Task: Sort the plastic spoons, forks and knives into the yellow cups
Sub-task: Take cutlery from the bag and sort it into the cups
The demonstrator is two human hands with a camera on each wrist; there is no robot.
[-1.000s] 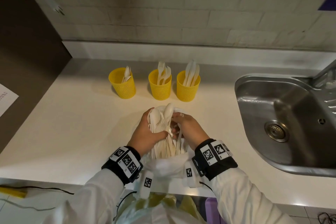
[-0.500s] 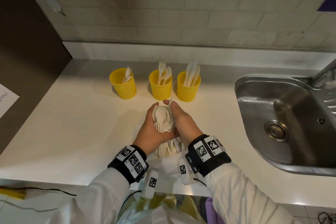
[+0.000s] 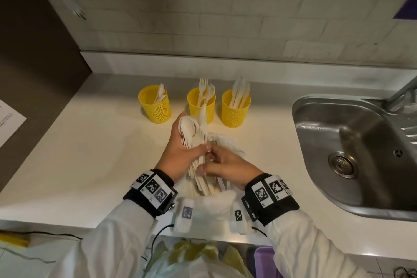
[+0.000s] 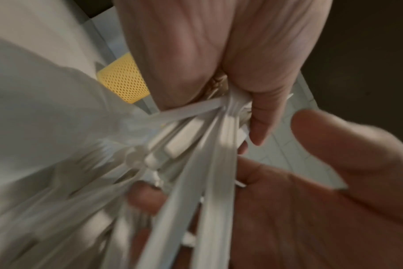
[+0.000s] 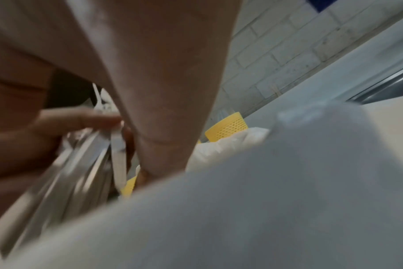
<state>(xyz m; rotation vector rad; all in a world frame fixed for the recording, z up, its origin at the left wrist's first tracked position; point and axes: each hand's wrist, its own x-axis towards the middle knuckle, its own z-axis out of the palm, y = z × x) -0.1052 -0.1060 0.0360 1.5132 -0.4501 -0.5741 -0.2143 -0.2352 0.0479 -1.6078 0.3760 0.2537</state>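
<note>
Three yellow mesh cups stand in a row at the back of the counter: the left cup [image 3: 155, 109] has spoons, the middle cup [image 3: 198, 106] forks, the right cup [image 3: 235, 110] knives. My left hand [image 3: 193, 136] grips a thick bundle of white plastic cutlery [image 3: 188, 127], spoon heads up, just in front of the middle cup. My right hand [image 3: 206, 161] is lower, with thumb and curled fingers pinching handles in the bundle [image 4: 209, 163]. Both wrist views are blurred; the bundle [image 5: 87, 154] shows beside a cup [image 5: 228, 127].
A crumpled clear plastic bag [image 3: 228, 142] lies on the white counter [image 3: 90, 153] under the hands. A steel sink [image 3: 352, 153] with a tap [image 3: 404, 90] is at the right. A sheet of paper [image 3: 9, 122] lies at far left.
The left hand has carried the bundle forward toward the cups. The right hand has slid from the top of the bundle down to the handles.
</note>
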